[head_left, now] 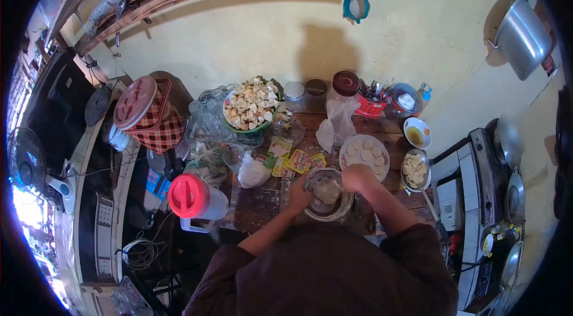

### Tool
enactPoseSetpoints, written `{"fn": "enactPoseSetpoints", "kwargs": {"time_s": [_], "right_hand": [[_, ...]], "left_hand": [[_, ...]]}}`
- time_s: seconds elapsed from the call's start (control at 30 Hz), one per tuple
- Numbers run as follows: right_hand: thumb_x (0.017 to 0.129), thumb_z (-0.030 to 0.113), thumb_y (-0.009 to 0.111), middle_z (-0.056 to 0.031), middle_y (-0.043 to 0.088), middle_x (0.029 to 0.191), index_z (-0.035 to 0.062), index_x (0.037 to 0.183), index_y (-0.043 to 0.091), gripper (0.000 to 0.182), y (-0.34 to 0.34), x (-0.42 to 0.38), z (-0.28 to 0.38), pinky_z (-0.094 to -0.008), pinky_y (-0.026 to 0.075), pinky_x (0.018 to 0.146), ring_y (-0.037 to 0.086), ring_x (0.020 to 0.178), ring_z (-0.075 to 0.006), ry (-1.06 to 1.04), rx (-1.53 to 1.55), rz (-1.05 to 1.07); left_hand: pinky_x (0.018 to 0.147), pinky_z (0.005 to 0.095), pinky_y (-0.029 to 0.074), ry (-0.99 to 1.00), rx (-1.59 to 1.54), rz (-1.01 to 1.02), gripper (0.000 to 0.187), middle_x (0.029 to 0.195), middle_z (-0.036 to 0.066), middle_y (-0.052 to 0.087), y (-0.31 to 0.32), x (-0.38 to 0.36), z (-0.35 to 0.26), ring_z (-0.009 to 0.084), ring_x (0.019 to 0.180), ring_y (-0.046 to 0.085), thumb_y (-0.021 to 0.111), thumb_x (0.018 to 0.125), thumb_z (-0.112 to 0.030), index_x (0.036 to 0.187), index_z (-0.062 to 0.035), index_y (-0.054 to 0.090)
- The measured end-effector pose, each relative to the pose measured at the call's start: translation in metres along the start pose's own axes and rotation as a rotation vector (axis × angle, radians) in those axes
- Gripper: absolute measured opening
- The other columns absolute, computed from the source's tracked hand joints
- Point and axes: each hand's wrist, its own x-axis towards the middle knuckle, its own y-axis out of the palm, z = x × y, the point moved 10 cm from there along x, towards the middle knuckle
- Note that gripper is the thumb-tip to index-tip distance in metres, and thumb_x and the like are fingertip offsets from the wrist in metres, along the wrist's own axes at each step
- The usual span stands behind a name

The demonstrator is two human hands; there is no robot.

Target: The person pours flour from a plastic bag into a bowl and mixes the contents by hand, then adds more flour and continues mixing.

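A metal bowl of pale dough is seen on the wooden table, right at the near edge in front of the person. The left hand is pressed against the bowl's left rim, fingers curled onto it in a steadying hold. The right hand is held over the bowl's right rim, closed in a loose fist; whether any dough is pinched inside it cannot be told. Just beyond the bowl, to its right, a white plate of round dough pieces is laid out, and further right of that a smaller dish of similar pieces is set. Left of the bowl, a jug with a red lid is stood near the table's edge. Behind the bowl, well back, a heaped basket of cut chunks is placed by the wall.
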Motion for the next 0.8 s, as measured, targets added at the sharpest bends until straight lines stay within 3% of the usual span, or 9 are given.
{"fn": "enactPoseSetpoints", "kwargs": {"time_s": [0.13, 0.27, 0.37, 0.43, 0.57, 0.63, 0.73, 0.8], "right_hand": [[0.070, 0.018, 0.058, -0.0153, 0.066, 0.083, 0.0050, 0.079, 0.069, 0.019, -0.003, 0.005, 0.017, -0.0430, 0.051, 0.065, 0.065, 0.076, -0.0305, 0.033, 0.076, -0.091], [0.070, 0.020, 0.059, -0.0152, 0.066, 0.080, 0.0050, 0.076, 0.069, 0.018, 0.085, 0.010, 0.061, -0.0446, 0.051, 0.063, 0.065, 0.072, -0.0309, -0.140, 0.036, -0.271], [0.070, 0.020, 0.060, -0.0155, 0.066, 0.076, 0.0048, 0.074, 0.068, 0.018, 0.092, -0.008, 0.069, -0.0448, 0.050, 0.062, 0.065, 0.072, -0.0315, -0.166, 0.005, -0.219], [0.070, 0.020, 0.059, -0.0161, 0.065, 0.074, 0.0048, 0.073, 0.068, 0.018, 0.089, -0.010, 0.058, -0.0441, 0.050, 0.062, 0.064, 0.073, -0.0322, -0.351, 0.018, -0.038], [0.070, 0.019, 0.060, -0.0166, 0.064, 0.073, 0.0046, 0.074, 0.068, 0.017, 0.027, -0.016, 0.016, -0.0434, 0.050, 0.062, 0.064, 0.073, -0.0328, -0.146, 0.063, 0.040], [0.071, 0.016, 0.057, -0.0169, 0.066, 0.082, 0.0054, 0.081, 0.069, 0.019, 0.011, -0.014, 0.001, -0.0422, 0.051, 0.066, 0.065, 0.079, -0.0314, 0.026, 0.082, -0.053], [0.069, 0.015, 0.056, -0.0152, 0.065, 0.077, 0.0068, 0.074, 0.069, 0.016, 0.060, 0.008, 0.025, -0.0435, 0.051, 0.063, 0.064, 0.075, -0.0321, -0.034, 0.067, -0.240], [0.068, 0.015, 0.056, -0.0150, 0.066, 0.077, 0.0067, 0.074, 0.068, 0.016, 0.095, 0.000, 0.052, -0.0435, 0.051, 0.063, 0.064, 0.074, -0.0326, -0.088, 0.078, -0.190]], "left_hand": [[0.088, 0.0327, 0.044, -0.027, -0.018, -0.019, 0.059, 0.104, 0.020, 0.062, -0.001, 0.000, 0.002, 0.0280, 0.098, 0.060, 0.045, 0.061, 0.009, 0.119, 0.0006, 0.053], [0.088, 0.0333, 0.044, -0.023, -0.009, -0.020, 0.060, 0.105, 0.020, 0.062, 0.003, 0.002, 0.018, 0.0283, 0.100, 0.060, 0.044, 0.061, 0.009, 0.120, 0.0000, 0.053], [0.088, 0.0339, 0.044, 0.015, 0.033, -0.024, 0.059, 0.106, 0.020, 0.062, 0.005, -0.001, 0.025, 0.0283, 0.101, 0.060, 0.045, 0.061, 0.009, 0.119, -0.0005, 0.053], [0.092, 0.0325, 0.041, -0.050, -0.033, 0.001, 0.057, 0.110, 0.019, 0.060, 0.002, 0.000, 0.011, 0.0274, 0.104, 0.057, 0.050, 0.064, 0.006, 0.120, -0.0006, 0.052], [0.093, 0.0337, 0.041, -0.054, -0.022, 0.053, 0.059, 0.112, 0.019, 0.059, 0.001, -0.001, -0.002, 0.0273, 0.105, 0.056, 0.048, 0.065, 0.007, 0.123, -0.0021, 0.050], [0.089, 0.0328, 0.044, -0.095, -0.088, 0.059, 0.057, 0.107, 0.020, 0.061, -0.001, 0.000, -0.013, 0.0274, 0.100, 0.060, 0.046, 0.063, 0.009, 0.119, 0.0012, 0.052], [0.089, 0.0330, 0.044, -0.049, -0.083, -0.001, 0.058, 0.107, 0.020, 0.061, -0.002, -0.002, -0.008, 0.0275, 0.100, 0.060, 0.047, 0.063, 0.009, 0.121, 0.0012, 0.050], [0.089, 0.0330, 0.044, -0.027, -0.052, -0.010, 0.059, 0.106, 0.020, 0.062, 0.001, -0.001, 0.004, 0.0277, 0.099, 0.060, 0.046, 0.063, 0.009, 0.122, 0.0011, 0.050]]}}
